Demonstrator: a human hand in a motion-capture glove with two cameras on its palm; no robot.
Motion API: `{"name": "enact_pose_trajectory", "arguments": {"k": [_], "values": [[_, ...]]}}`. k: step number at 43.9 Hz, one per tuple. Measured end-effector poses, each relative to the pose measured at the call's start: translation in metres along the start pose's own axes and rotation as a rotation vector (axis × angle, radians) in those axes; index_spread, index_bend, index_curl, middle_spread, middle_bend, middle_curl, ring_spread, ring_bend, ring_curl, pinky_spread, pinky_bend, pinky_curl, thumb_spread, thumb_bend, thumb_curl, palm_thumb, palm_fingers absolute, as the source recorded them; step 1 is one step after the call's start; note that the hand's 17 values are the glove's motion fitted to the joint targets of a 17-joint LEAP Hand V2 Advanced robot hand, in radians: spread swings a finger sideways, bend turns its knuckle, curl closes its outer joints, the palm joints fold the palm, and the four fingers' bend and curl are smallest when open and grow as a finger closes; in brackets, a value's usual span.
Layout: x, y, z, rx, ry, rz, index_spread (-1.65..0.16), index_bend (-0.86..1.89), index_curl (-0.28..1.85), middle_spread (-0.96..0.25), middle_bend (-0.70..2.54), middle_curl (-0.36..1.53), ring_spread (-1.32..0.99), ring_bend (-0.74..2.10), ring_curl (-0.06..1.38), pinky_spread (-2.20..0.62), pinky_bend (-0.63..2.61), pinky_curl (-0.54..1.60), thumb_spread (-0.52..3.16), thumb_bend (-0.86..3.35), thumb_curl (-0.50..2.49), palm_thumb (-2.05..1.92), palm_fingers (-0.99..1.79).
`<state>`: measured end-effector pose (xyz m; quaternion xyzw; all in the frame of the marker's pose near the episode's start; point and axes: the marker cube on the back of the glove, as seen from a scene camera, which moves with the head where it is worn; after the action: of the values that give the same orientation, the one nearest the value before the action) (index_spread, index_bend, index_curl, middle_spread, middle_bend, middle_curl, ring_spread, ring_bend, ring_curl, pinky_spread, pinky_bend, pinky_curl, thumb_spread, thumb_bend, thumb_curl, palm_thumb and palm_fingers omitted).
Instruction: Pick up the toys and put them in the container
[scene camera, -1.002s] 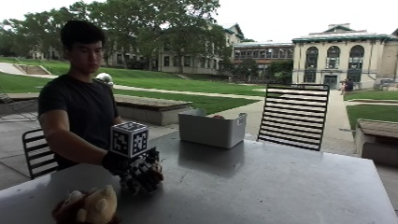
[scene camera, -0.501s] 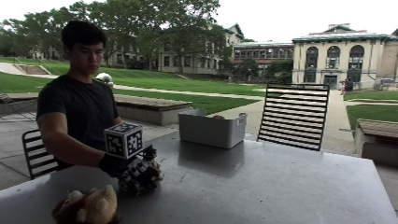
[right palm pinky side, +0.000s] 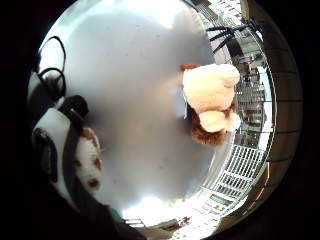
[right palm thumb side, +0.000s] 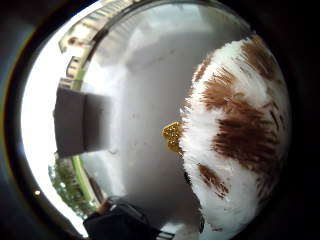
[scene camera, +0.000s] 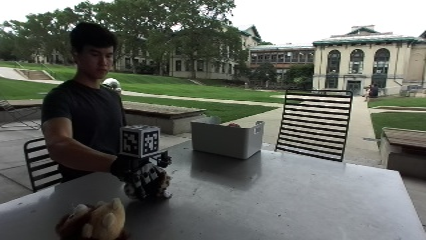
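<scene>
My gloved right hand (scene camera: 138, 174) is low over the grey table (scene camera: 279, 200) near its left end, fingers curled down round a white and brown plush toy (right palm thumb side: 235, 135). The toy fills much of the thumb side palm view and shows beside the palm (right palm pinky side: 87, 160); in the outside view the hand hides most of it. A tan and brown teddy (scene camera: 93, 222) lies on the table's near left corner, apart from the hand (right palm pinky side: 210, 100). The grey container (scene camera: 226, 137) stands at the table's far edge (right palm thumb side: 80, 122).
A black slatted chair (scene camera: 313, 125) stands behind the table, right of the container. Another chair (scene camera: 40, 160) is behind the person. A small gold object (right palm thumb side: 172, 136) lies on the table by the furry toy.
The gloved hand has sunk slightly lower onto the white and brown toy. The teddy and container have not moved.
</scene>
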<state>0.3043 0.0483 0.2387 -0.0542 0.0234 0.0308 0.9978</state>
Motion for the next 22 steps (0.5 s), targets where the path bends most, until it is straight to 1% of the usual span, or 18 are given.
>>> {"name": "enact_pose_trajectory", "arguments": {"k": [2,3,4,5,7,8,9,11,12,13,15,18,22], "values": [[0.001,-0.003,-0.004,0.003,0.024,0.013,0.0,0.98,0.64,-0.16,0.79,0.61,-0.32,1.06,0.44,-0.07,0.63,0.3,1.14,0.49,0.53,0.99,1.28],[0.002,-0.006,-0.008,0.005,0.039,0.019,0.0,1.14,0.69,-0.18,1.02,0.67,-0.33,1.27,0.5,-0.35,-0.15,-0.06,1.14,0.51,0.54,1.0,0.83],[0.003,-0.009,-0.012,0.008,0.053,0.023,0.0,1.2,0.71,-0.19,1.12,0.68,-0.33,1.34,0.52,-0.43,-0.33,-0.08,1.15,0.51,0.55,1.0,0.75],[0.003,-0.012,-0.016,0.01,0.063,0.027,-0.01,1.24,0.73,-0.2,1.21,0.7,-0.34,1.42,0.54,-0.48,-0.46,-0.15,1.15,0.52,0.56,1.01,0.69],[0.0,-0.014,-0.025,0.012,0.064,0.04,-0.01,1.32,0.76,-0.21,1.34,0.71,-0.33,1.54,0.56,-0.55,-0.54,-0.23,1.14,0.53,0.57,1.01,0.6],[-0.002,-0.015,-0.031,0.015,0.061,0.048,-0.02,1.11,0.7,-0.21,1.11,0.65,-0.34,1.3,0.49,-0.32,0.66,0.19,1.12,0.52,0.58,1.01,1.14],[-0.005,-0.016,-0.037,0.019,0.057,0.055,-0.02,1.06,0.68,-0.22,1.09,0.63,-0.34,1.27,0.47,-0.29,0.68,0.14,1.11,0.52,0.58,1.01,1.16],[-0.01,-0.019,-0.053,0.03,0.055,0.063,-0.04,0.92,0.67,-0.24,1.1,0.63,-0.35,1.29,0.47,-0.24,0.77,0.19,1.0,0.39,0.57,0.86,1.09],[-0.012,-0.021,-0.062,0.035,0.054,0.066,-0.04,0.89,0.68,-0.24,1.06,0.62,-0.36,1.29,0.47,-0.21,0.83,0.22,0.97,0.32,0.56,0.78,1.06],[-0.015,-0.023,-0.073,0.04,0.052,0.071,-0.05,0.88,0.69,-0.25,1.08,0.63,-0.36,1.29,0.48,-0.2,0.82,0.23,0.94,0.34,0.58,0.81,1.07],[-0.023,-0.03,-0.1,0.056,0.051,0.085,-0.06,0.8,0.7,-0.27,0.99,0.61,-0.36,1.28,0.48,-0.16,0.92,0.28,0.92,0.23,0.56,0.67,0.98],[-0.035,-0.039,-0.139,0.091,0.052,0.109,-0.08,0.73,0.72,-0.29,0.96,0.6,-0.37,1.29,0.49,-0.13,0.97,0.31,0.89,0.19,0.58,0.63,0.95],[-0.05,-0.05,-0.176,0.129,0.052,0.118,-0.11,0.64,0.73,-0.32,0.92,0.59,-0.38,1.29,0.48,-0.1,0.99,0.33,0.87,0.16,0.6,0.61,0.95]]}}
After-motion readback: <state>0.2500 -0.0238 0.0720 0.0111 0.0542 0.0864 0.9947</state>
